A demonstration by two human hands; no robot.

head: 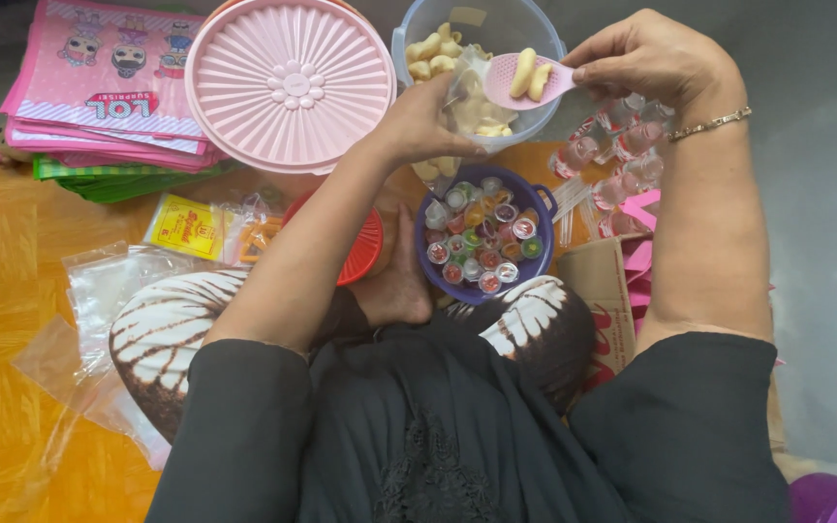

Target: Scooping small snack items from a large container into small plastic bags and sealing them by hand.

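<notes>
My left hand (428, 121) pinches a small clear plastic bag (470, 107) partly filled with pale yellow puffed snacks, holding it open over a clear tub (525, 24) of the same snacks. My right hand (646, 58) holds a pink plastic scoop (520, 82) with two snack pieces on it, right at the bag's mouth. Below both hands sits a purple bowl (542, 199) full of small coloured jelly cups.
A round pink ribbed lid (290, 82) lies at the top, next to a stack of pink printed bags (108, 77). Clear empty bags (113, 286), a yellow packet (186, 226), a red lid (365, 247), pink-filled small cups (617, 145) and a cardboard box (607, 291) surround my lap on an orange mat.
</notes>
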